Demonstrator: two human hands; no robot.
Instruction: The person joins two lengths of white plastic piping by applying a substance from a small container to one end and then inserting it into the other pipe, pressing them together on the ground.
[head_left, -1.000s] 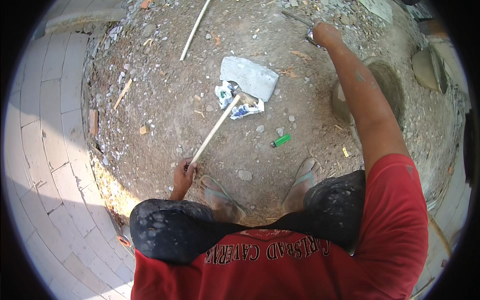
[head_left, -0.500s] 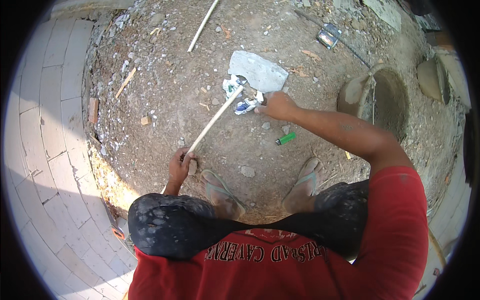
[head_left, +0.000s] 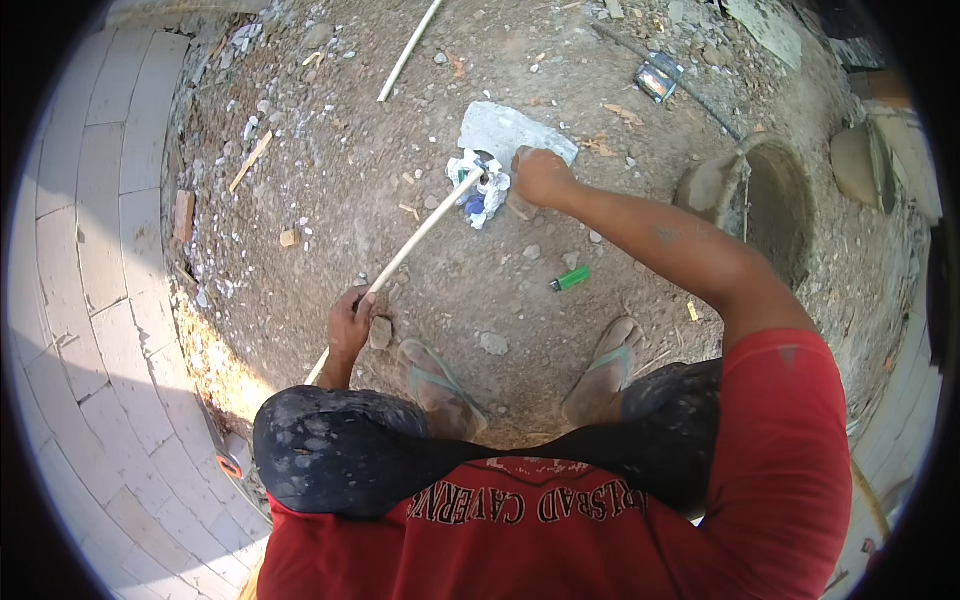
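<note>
A thin cream-white pipe (head_left: 425, 228) slants up from beside my left knee, and my left hand (head_left: 350, 322) is closed around its lower part. Its far end lies over a crumpled white plastic wrapper (head_left: 484, 207) with blue and green marks, and looks dark at the tip. My right hand (head_left: 543, 178) is just right of the wrapper with its fingers curled together; what they hold, if anything, is hidden. Behind the wrapper lies a flat grey slab (head_left: 512, 131), its right part partly covered by that hand. A green lighter (head_left: 571, 279) rests on the dirt nearer my feet.
Another white pipe (head_left: 410, 50) lies farther off. To the right stand a mortar-caked bucket (head_left: 712, 190) and a second tub (head_left: 862, 160), with a dark rod (head_left: 690, 88) and a small packet (head_left: 658, 76) beyond. Paving (head_left: 100, 250) borders the left; stones and wood scraps litter the ground.
My right hand has shifted slightly away and upward from the wrapper. The wrapper now sits bunched closer around the pipe's end. My left hand still grips the pipe, slightly lower and to the left.
</note>
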